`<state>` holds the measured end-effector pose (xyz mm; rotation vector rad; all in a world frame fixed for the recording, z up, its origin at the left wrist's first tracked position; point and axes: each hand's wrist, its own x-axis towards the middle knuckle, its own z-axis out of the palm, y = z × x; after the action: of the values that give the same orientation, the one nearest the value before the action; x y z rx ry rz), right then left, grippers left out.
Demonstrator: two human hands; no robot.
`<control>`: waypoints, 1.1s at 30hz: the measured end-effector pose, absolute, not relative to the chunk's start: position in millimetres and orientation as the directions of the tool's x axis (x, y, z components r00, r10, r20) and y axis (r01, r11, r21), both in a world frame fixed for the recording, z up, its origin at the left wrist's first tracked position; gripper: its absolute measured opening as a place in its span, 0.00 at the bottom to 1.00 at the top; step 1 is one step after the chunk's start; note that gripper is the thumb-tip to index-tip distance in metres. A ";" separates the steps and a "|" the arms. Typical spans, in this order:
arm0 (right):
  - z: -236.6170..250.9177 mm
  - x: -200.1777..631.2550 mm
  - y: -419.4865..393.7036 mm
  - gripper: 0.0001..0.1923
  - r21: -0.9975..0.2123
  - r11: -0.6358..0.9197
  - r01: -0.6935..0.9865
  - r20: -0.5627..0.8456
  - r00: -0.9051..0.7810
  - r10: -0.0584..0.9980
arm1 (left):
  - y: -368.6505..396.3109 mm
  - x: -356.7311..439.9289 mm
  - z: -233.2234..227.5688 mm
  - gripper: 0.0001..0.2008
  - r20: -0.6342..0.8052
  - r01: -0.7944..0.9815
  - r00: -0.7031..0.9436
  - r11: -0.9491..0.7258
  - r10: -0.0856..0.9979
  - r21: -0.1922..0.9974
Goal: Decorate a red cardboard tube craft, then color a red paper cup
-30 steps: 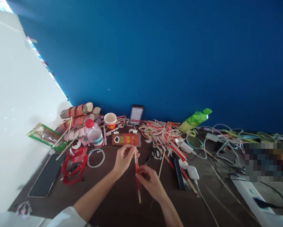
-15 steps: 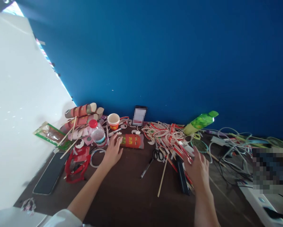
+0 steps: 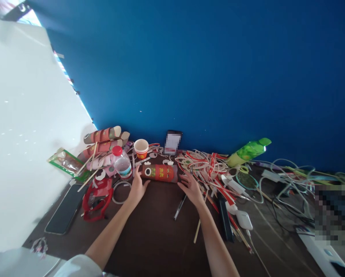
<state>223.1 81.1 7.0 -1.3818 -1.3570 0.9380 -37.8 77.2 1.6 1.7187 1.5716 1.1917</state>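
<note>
Red roll (image 3: 160,173) lies flat at mid-desk (image 3: 149,238), far of the pen (image 3: 179,207). Left hand (image 3: 137,187) touches its left end, right hand (image 3: 191,187) its right end; both hands loosely spread, neither closed around it. Water bottle (image 3: 122,164) and paper cup (image 3: 141,148) just left; strip pile (image 3: 203,165) right. Risk: roll looks light and round, so uneven push may spin it into the bottle or snag strips.
</note>
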 end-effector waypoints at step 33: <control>32.6 193.1 30.5 0.21 -0.999 -0.006 -0.047 -0.019 0.281 0.960 | 53.1 -29.0 14.8 0.37 -0.001 -0.081 0.038 0.004 0.999 0.997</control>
<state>193.1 30.5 32.6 -1.3065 -0.9590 1.0273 -29.0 53.1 14.8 1.1654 1.1230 1.2174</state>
